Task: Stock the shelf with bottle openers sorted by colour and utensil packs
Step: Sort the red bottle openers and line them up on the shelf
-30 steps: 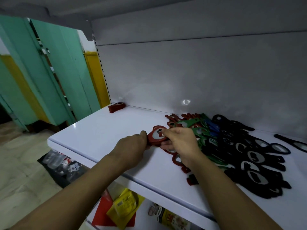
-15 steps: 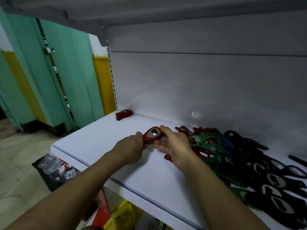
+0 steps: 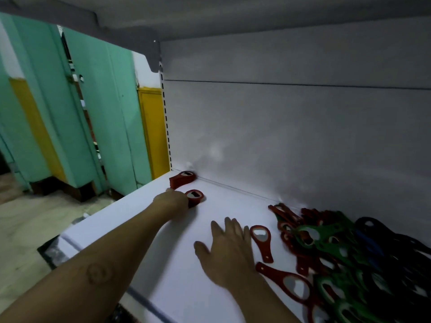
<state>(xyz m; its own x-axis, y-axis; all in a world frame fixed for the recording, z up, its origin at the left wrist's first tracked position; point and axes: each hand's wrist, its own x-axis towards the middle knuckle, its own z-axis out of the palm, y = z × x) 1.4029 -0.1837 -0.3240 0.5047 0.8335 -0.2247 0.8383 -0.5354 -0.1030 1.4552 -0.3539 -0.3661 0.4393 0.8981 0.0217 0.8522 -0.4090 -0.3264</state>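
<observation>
My left hand (image 3: 173,201) grips a small stack of red bottle openers (image 3: 195,197) at the far left of the white shelf (image 3: 130,220). Just behind it, in the back left corner, lies another stack of red openers (image 3: 182,179). Fingers spread, my right hand (image 3: 227,248) hovers flat over the middle of the shelf and holds nothing. To its right lie two loose red openers (image 3: 261,241), one of them nearer the front (image 3: 285,284). Further right is a mixed heap of red, green, blue and black openers (image 3: 345,259).
The grey back panel (image 3: 291,141) closes the shelf behind, and an upper shelf (image 3: 210,15) hangs low overhead. Left of the shelf are teal and yellow doors (image 3: 93,113) and a tiled floor (image 3: 28,229). A dark bag (image 3: 49,250) sits below the shelf's front left corner.
My left hand has carried the red openers from the shelf's middle to the far left, beside the corner stack. My right hand has let go and opened over the shelf.
</observation>
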